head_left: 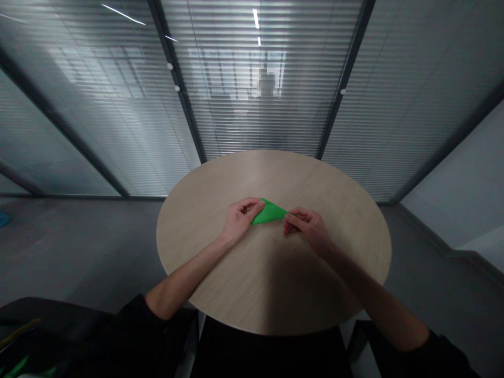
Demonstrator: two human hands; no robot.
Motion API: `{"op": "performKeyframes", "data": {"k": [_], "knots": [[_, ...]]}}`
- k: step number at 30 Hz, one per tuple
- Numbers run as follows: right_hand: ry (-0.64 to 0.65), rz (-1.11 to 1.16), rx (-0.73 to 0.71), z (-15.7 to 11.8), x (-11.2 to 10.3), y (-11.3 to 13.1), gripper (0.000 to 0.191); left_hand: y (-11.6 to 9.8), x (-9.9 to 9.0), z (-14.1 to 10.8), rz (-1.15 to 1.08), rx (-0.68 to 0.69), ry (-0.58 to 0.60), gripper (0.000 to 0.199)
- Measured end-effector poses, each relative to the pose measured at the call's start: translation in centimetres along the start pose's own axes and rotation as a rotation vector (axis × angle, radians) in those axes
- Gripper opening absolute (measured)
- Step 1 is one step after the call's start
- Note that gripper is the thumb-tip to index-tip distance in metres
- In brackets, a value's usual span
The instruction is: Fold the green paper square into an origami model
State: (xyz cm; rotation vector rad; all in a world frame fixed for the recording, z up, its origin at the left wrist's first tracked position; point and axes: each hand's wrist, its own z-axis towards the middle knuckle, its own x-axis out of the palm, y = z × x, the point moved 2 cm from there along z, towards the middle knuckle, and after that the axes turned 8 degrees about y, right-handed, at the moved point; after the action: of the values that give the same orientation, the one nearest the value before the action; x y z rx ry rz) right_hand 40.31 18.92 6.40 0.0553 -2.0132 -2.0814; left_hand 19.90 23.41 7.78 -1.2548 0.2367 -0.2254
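Observation:
A bright green piece of paper [271, 212], showing as a pointed triangle, is stretched between my two hands above the middle of the round table. My left hand [243, 215] grips its wide end, thumb on top and fingers behind. At the narrow tip on the right, my right hand [307, 224] pinches the paper between thumb and forefinger, its other fingers curled. Parts of the paper's left edge are covered by my left fingers. Whether it is folded in layers cannot be made out.
The round wooden table [252, 283] stands close to a glass partition with blinds [260, 121]. A dark chair [51, 315] with some green and yellow items is at lower left. A blue object [3, 219] lies on the floor at far left.

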Motion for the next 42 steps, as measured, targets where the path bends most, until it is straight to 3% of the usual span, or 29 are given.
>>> {"op": "performKeyframes", "data": {"k": [9,17,23,29,42], "knots": [[-0.008,-0.042,-0.013,-0.1,-0.3,0.2,0.039,0.1,-0.1,0.0,0.01,0.001,-0.008,0.034],[-0.056,-0.228,-0.099,-0.3,-0.4,0.4,0.037,0.2,-0.3,0.1,0.011,-0.035,-0.015,0.034],[-0.02,-0.362,-0.189,0.2,0.0,0.5,0.028,0.2,0.8,-0.5,0.0,-0.054,0.106,0.033],[0.064,-0.49,-0.165,0.4,0.5,-0.2,0.025,0.4,1.5,-0.8,0.013,-0.048,0.188,0.028],[0.065,-0.558,-0.122,-0.1,-0.5,0.1,0.033,0.1,0.0,-0.1,0.013,-0.086,0.093,0.029]]}}
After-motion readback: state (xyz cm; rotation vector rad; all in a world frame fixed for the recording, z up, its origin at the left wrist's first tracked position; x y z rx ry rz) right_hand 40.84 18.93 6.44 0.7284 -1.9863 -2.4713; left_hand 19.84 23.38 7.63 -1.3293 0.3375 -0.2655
